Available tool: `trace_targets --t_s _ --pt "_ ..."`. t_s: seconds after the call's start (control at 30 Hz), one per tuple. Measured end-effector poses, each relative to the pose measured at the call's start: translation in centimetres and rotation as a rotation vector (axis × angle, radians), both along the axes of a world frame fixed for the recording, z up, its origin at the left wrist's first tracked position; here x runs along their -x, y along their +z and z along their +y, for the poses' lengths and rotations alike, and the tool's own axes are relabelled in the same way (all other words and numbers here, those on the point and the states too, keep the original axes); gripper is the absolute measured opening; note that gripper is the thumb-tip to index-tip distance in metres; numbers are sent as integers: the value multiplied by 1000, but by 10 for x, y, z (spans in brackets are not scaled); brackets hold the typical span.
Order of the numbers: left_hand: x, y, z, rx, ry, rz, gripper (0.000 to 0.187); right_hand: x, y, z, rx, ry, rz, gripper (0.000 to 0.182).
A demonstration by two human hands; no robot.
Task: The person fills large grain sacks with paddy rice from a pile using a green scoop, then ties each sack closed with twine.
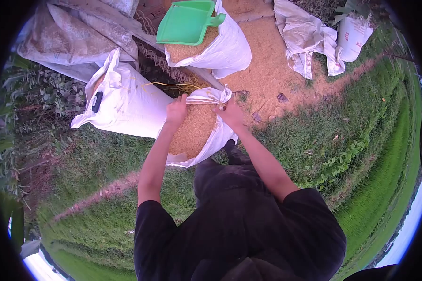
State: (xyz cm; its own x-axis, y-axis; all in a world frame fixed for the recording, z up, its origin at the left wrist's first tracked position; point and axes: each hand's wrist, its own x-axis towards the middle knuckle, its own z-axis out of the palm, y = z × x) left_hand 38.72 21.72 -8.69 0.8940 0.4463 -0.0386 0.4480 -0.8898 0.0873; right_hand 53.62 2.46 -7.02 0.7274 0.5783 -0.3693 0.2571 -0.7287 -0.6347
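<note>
A white woven sack (224,136), its mouth open, stands in front of my legs and is full of tan, husk-like material (194,129). My left hand (176,111) is closed on the left end of the sack's far rim. On the right end, my right hand (230,114) grips the rim where the cloth is gathered into a bunch. Between both hands the rim is folded and stretched. The fingertips are partly hidden by the cloth. Yellow twine (173,85) lies just beyond my left hand.
A filled white sack (131,96) with a small black object (97,102) on it leans at the left. Behind stands another full sack (237,49) topped by a green dustpan (185,21). Spilled husks (267,61), crumpled sacks (307,35) and grass (295,140) lie rightward.
</note>
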Motion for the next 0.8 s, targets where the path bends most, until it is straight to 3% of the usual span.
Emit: trace_targets --t_s 0.07,0.17,0.23,0.3,0.33,0.43,0.5,0.57,0.63,0.67,0.8 --pt "-4 11 1 79 113 30 22 -9 -13 3 -3 -6 72 62" --pt "-7 23 -5 -13 21 -64 14 -14 -23 5 48 -10 -37 57" --pt "-9 19 -4 -31 5 -52 13 -11 -6 4 218 0 -97 52" --pt "-11 19 -6 -55 -15 -45 12 -22 -5 -7 88 -33 4 49" --pt "-9 21 -14 -59 -22 -71 13 -27 -5 -10 -40 -61 104 46" --pt "5 43 -39 -72 41 -175 17 -19 -1 -12 -7 -87 90 44" --pt "15 64 -59 -81 101 -268 19 -20 -34 -15 -125 -138 28 44" --pt "28 78 -80 14 166 83 28 -31 -41 -12 -248 -188 -43 44" --pt "36 60 -99 53 136 6 33 -41 -20 -5 -40 58 118 46" --pt "39 48 -107 93 105 -73 37 -43 -23 -2 -44 62 122 46" --pt "-2 43 -111 321 184 4 46 -50 -24 7 -178 122 66 46"
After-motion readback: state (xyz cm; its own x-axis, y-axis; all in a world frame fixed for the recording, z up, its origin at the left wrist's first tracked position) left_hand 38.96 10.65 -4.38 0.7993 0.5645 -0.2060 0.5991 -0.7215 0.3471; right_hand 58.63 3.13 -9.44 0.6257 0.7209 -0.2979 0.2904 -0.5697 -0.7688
